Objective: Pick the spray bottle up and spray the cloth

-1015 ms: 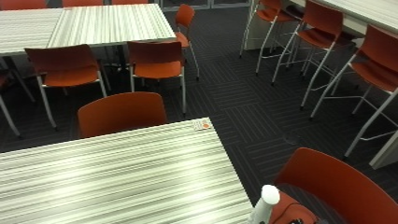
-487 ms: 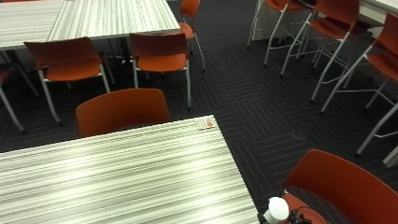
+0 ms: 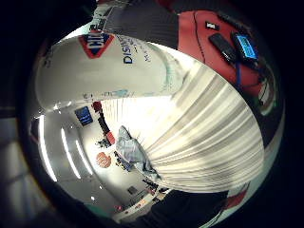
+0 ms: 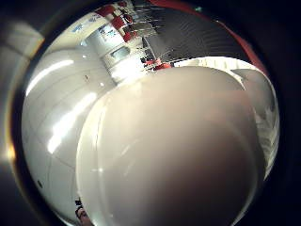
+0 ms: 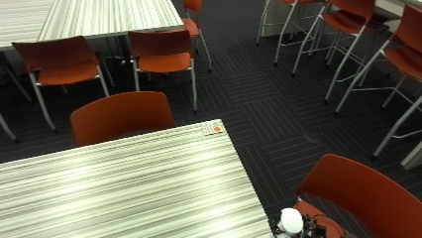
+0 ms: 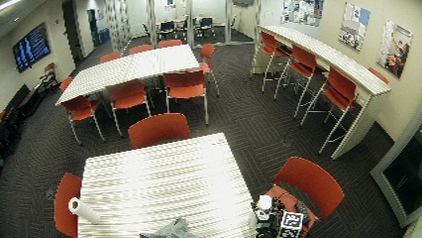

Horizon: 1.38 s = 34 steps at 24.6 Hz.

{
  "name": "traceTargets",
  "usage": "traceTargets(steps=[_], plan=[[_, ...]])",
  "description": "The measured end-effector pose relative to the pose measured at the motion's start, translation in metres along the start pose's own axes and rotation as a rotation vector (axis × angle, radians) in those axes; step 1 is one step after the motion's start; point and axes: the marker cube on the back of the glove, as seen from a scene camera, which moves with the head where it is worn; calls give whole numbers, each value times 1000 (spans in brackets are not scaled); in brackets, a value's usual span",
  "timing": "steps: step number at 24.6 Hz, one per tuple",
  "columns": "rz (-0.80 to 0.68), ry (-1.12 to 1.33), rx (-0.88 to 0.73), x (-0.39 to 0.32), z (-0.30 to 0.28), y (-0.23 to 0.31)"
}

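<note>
A white spray bottle (image 6: 264,203) stands upright in the air off the striped table's (image 6: 165,173) right edge, above a red chair seat. My gloved right hand (image 6: 269,221) holds it from below. Only the bottle's white top (image 5: 290,221) shows in the outside view, with my hand (image 5: 308,230) dark beside it. The bottle's white body (image 4: 174,150) fills the thumb side palm view. Its labelled side (image 3: 114,66) lies close in the little finger side palm view. A crumpled grey cloth (image 6: 173,230) lies on the table's near edge, and the cloth (image 3: 130,152) also shows beyond the bottle.
A paper towel roll (image 6: 83,211) lies at the table's near left corner. Red chairs (image 6: 158,129) ring the table, and one red chair (image 5: 359,196) stands right beside my hand. Dark devices (image 3: 228,45) lie on its seat. More tables and stools stand farther back.
The whole outside picture has shifted, so its camera moved. The bottle and my hand stay low by the table's right edge near the red chair.
</note>
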Motion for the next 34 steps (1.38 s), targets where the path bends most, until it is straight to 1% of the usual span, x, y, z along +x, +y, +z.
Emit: traceTargets(steps=[2,5,10,15,23,34], plan=[[68,-1,0,2,1,1],[83,-1,2,1,1,3],[59,-33,12,3,2,1],[23,-63,73,-2,1,-5],[48,-95,132,-8,0,-11],[63,-140,151,-11,-8,-14]])
